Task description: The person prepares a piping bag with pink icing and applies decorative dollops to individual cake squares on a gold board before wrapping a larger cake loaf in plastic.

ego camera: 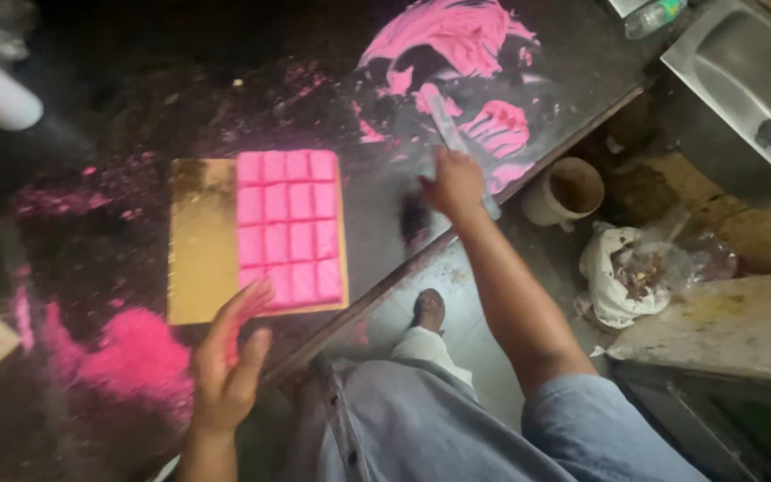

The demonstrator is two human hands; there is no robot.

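Two bare hands work at a dark counter [385, 205] whose front edge runs on a slant from lower left to upper right, with floor and a foot visible just beyond it. Left hand [225, 361] is open, fingers spread, its fingertips touching the near lower edge of a gold board [200, 241] that lies flat close to the counter's front edge. Right hand [453, 186] is closed around the handle of a scraper [443, 120], held right at the counter edge, the blade reaching up into a smear of pink paste [457, 45]. Open dark surface lies between board and right hand. On the board's right half sits a pink slab [288, 225], scored into a regular grid of small squares, its edges straight; the board's left half is bare. Loose pink powder [131, 353] lies heaped just left of the left hand. Below the counter edge stand a pale cup [566, 192] and a crumpled bag [622, 272]; a metal sink [742, 89] sits at upper right.
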